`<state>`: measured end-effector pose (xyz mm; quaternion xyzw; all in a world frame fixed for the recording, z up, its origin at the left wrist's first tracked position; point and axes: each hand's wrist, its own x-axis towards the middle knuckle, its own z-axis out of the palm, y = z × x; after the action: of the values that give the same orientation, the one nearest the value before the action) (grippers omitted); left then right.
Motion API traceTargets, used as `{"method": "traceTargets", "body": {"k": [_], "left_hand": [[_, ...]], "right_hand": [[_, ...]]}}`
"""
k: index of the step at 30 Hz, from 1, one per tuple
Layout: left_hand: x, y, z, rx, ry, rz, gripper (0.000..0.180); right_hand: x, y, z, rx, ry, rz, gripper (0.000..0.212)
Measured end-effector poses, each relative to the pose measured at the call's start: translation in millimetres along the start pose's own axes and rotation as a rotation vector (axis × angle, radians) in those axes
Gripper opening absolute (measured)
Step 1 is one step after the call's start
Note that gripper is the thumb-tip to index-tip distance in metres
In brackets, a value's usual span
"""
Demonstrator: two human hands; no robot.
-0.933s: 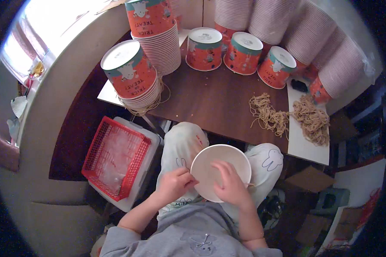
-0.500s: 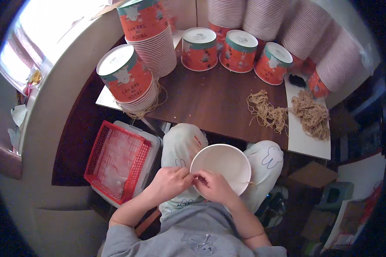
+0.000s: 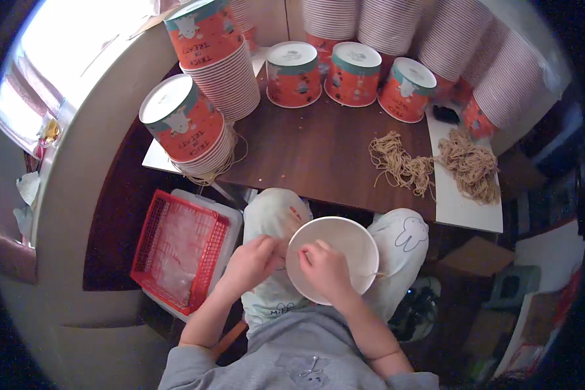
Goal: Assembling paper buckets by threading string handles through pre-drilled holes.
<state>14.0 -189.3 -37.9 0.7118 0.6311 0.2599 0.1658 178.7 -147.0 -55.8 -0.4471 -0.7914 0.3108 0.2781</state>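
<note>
A white-lined paper bucket (image 3: 354,244) rests between my thighs with its mouth facing up. A short piece of string (image 3: 375,274) pokes out at its right rim. My right hand (image 3: 325,268) is over the left part of the opening, thumb and fingertips pinched together. Just left of the rim is my left hand (image 3: 248,263), its fingers closed too and slightly blurred. Whatever either pinch holds is too small to make out. The two hands are a little apart.
A brown table (image 3: 305,149) bears upturned orange buckets (image 3: 294,81), tall stacks of buckets (image 3: 224,81) and tan string bundles (image 3: 400,162). A nearer stack (image 3: 188,123) has string around its base. A red basket (image 3: 208,260) is at my left, a cardboard box (image 3: 478,257) at my right.
My hands have moved apart from where they met at the bucket's left rim. The left went left and slightly up; the right shifted right over the opening. The view tilted slightly.
</note>
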Motion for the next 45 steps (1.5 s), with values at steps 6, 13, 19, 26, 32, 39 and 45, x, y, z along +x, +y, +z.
{"method": "traceTargets", "body": {"k": [6,13,19,26,32,39,45], "left_hand": [[-0.6,-7.7,12.6,-0.163,-0.018,-0.033,0.02],[0.1,-5.4,15.7,-0.223,-0.036,-0.031,0.019],[1.8,-8.0,18.5,-0.227,-0.08,-0.056,0.018],[2.8,-9.9,22.3,-0.247,-0.064,-0.05,0.015],[-1.5,-14.7,21.4,-0.252,-0.012,-0.071,0.014],[-10.3,-33.3,-4.3,-0.503,-0.062,-0.098,0.006],[-21.4,-30.4,-16.4,-1.478,-0.323,0.042,0.007]], "right_hand": [[3.4,0.3,5.5,-0.138,-0.029,0.0,0.014],[5.3,-0.2,7.1,-0.132,-0.023,-0.002,0.007],[6.1,-0.6,7.2,-0.117,-0.03,0.002,0.007],[4.4,3.5,9.5,-0.141,-0.106,0.018,0.014],[-18.5,-12.3,-10.9,-0.34,-0.235,-0.126,0.045],[-37.0,8.8,-15.6,-0.393,-0.478,-0.155,0.051],[-33.8,25.4,-44.7,-0.352,-0.618,-0.323,0.047]]}}
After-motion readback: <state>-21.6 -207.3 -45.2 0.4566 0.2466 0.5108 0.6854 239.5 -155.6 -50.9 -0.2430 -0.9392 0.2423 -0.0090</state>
